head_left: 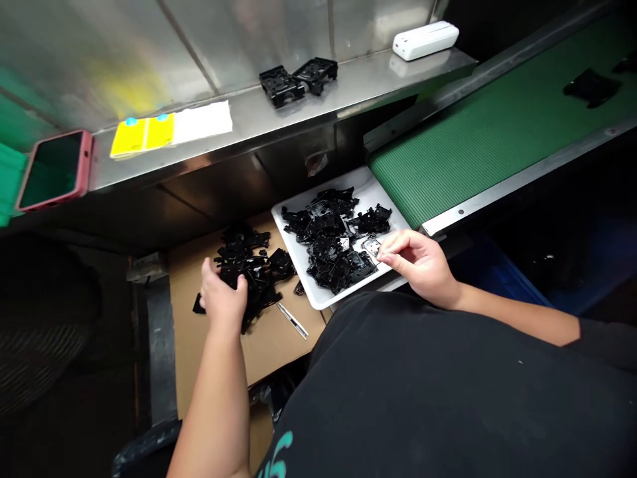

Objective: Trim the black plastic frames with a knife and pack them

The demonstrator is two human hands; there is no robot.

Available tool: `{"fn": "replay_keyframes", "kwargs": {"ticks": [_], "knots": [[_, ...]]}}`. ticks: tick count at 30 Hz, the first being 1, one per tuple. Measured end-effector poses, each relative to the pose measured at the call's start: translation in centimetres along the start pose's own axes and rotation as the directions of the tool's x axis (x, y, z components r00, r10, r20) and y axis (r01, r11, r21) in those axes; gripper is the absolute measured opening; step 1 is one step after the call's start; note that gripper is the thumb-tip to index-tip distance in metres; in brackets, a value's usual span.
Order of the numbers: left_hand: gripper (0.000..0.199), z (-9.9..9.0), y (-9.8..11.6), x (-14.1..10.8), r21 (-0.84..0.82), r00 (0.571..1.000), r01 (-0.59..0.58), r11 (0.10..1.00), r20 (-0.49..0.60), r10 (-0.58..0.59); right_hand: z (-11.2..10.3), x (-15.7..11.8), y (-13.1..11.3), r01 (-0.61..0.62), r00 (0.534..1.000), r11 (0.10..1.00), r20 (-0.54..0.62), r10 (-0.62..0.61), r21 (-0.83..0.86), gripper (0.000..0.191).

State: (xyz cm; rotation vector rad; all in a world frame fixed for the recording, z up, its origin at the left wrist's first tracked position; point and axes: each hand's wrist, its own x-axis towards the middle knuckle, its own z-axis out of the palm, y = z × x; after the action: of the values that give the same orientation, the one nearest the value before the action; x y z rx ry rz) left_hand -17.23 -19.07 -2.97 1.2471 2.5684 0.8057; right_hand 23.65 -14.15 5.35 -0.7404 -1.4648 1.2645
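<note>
On the left, my left hand [223, 295] is at the near side of a pile of black plastic parts [253, 272]. Its thumb and fingers are apart around the pile's edge, and the fingertips are partly hidden. My right hand [421, 265] is over the right rim of a white tray [318, 295], with thumb and forefinger pinched together. Whatever may be between those fingertips is too small to make out. Heaped in the tray are black molded parts [331, 245], some with shiny metal-looking faces. A slim silver pen-like tool [292, 321] lies on the cardboard [271, 348] between pile and tray.
A green conveyor belt [478, 159] runs to the upper right, carrying a dark part [592, 87]. Along the metal ledge [249, 143] are a pink-cased phone [54, 169], yellow cards [143, 135], black parts [298, 79] and a white device [425, 40]. A blue bin [502, 272] sits below the belt.
</note>
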Motion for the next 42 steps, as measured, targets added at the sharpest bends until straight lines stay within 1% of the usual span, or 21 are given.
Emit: {"fn": "replay_keyframes", "kwargs": {"ticks": [1, 3, 5, 7, 8, 9, 12, 13, 14, 15, 16, 18, 21, 24, 27, 30, 33, 35, 37, 40, 42], "knots": [[0.093, 0.2, 0.0, 0.7, 0.013, 1.0, 0.002, 1.0, 0.0, -0.002, -0.7, -0.4, 0.2, -0.013, 1.0, 1.0, -0.025, 0.013, -0.012, 0.013], [0.088, 1.2, 1.3, 1.4, 0.034, 0.999, -0.05, 0.998, 0.0, 0.05, -2.1, -1.2, 0.5, -0.039, 0.996, 0.999, -0.083, 0.036, -0.035, 0.013], [0.076, 3.2, 4.2, 1.3, 0.017, 0.984, -0.176, 0.984, 0.035, 0.176, -3.3, -1.8, 0.6, -0.062, 0.988, 0.997, -0.143, 0.053, -0.056, 0.015], [0.061, 6.2, 8.4, 0.6, -0.039, 0.928, -0.343, 0.939, 0.138, 0.345, -4.5, -2.3, 0.7, -0.071, 0.98, 0.996, -0.189, 0.058, -0.062, 0.015], [0.053, 8.1, 10.7, 0.1, -0.079, 0.878, -0.423, 0.903, 0.209, 0.43, -4.9, -2.4, 0.7, -0.072, 0.977, 0.996, -0.205, 0.059, -0.06, 0.015], [0.047, 10.2, 13.1, -0.5, -0.124, 0.812, -0.496, 0.86, 0.287, 0.509, -5.3, -2.6, 0.6, -0.073, 0.974, 0.996, -0.218, 0.06, -0.054, 0.015], [0.035, 16.6, 20.2, -2.1, -0.232, 0.589, -0.636, 0.736, 0.47, 0.657, -6.5, -3.0, 0.5, -0.086, 0.965, 0.996, -0.253, 0.074, -0.036, 0.018], [0.037, 18.6, 22.3, -2.4, -0.245, 0.538, -0.66, 0.71, 0.505, 0.675, -6.8, -3.2, 0.4, -0.091, 0.961, 0.995, -0.264, 0.079, -0.034, 0.019], [0.04, 20.4, 24.2, -2.6, -0.245, 0.507, -0.675, 0.696, 0.532, 0.678, -7.2, -3.4, 0.4, -0.095, 0.958, 0.995, -0.273, 0.083, -0.033, 0.02], [0.041, 22.0, 25.9, -2.6, -0.232, 0.495, -0.683, 0.693, 0.551, 0.672, -7.6, -3.6, 0.4, -0.097, 0.956, 0.995, -0.28, 0.085, -0.031, 0.021], [0.042, 23.5, 27.4, -2.6, -0.209, 0.498, -0.685, 0.698, 0.565, 0.658, -8.1, -3.8, 0.4, -0.1, 0.954, 0.995, -0.286, 0.088, -0.028, 0.021], [0.042, 25.8, 29.7, -2.4, -0.146, 0.533, -0.673, 0.725, 0.583, 0.613, -9.2, -4.3, 0.4, -0.107, 0.95, 0.994, -0.296, 0.098, -0.016, 0.022], [0.045, 28.4, 31.8, -2.1, -0.052, 0.604, -0.623, 0.78, 0.602, 0.522, -11.0, -5.2, 0.6, -0.128, 0.947, 0.992, -0.297, 0.122, -0.002, 0.021], [0.046, 30.1, 32.9, -2.2, 0.002, 0.654, -0.545, 0.838, 0.627, 0.424, -12.9, -5.9, 0.8, -0.141, 0.935, 0.99, -0.327, 0.136, 0.009, 0.018], [0.045, 30.8, 33.6, -2.1, 0.001, 0.681, -0.448, 0.894, 0.648, 0.341, -14.7, -5.9, 0.9, -0.133, 0.916, 0.991, -0.38, 0.131, 0.021, 0.017], [0.047, 30.2, 33.7, -1.5, -0.052, 0.722, -0.312, 0.949, 0.636, 0.272, -16.0, -5.2, 1.2, -0.117, 0.919, 0.993, -0.375, 0.121, 0.035, 0.017], [0.049, 28.2, 32.9, -1.1, -0.151, 0.768, -0.122, 0.981, 0.612, 0.19, -16.9, -4.2, 1.6, -0.096, 0.934, 0.993, -0.339, 0.111, 0.061, 0.019], [0.051, 26.0, 31.9, -1.7, -0.242, 0.778, 0.035, 0.97, 0.616, 0.126, -17.3, -3.4, 1.9, -0.09, 0.947, 0.993, -0.302, 0.11, 0.081, 0.02], [0.051, 23.3, 30.7, -3.4, -0.345, 0.754, 0.204, 0.916, 0.652, 0.078, -17.8, -2.6, 2.0, -0.077, 0.962, 0.992, -0.252, 0.101, 0.103, 0.02], [0.049, 18.8, 29.6, -7.7, -0.48, 0.666, 0.428, 0.766, 0.741, 0.092, -18.4, -1.0, 1.9, -0.063, 0.978, 0.993, -0.19, 0.081, 0.1, 0.018], [0.052, 15.9, 29.6, -11.1, -0.538, 0.614, 0.532, 0.654, 0.777, 0.14, -18.6, 0.3, 1.6, -0.052, 0.986, 0.996, -0.156, 0.064, 0.078, 0.017]]}}
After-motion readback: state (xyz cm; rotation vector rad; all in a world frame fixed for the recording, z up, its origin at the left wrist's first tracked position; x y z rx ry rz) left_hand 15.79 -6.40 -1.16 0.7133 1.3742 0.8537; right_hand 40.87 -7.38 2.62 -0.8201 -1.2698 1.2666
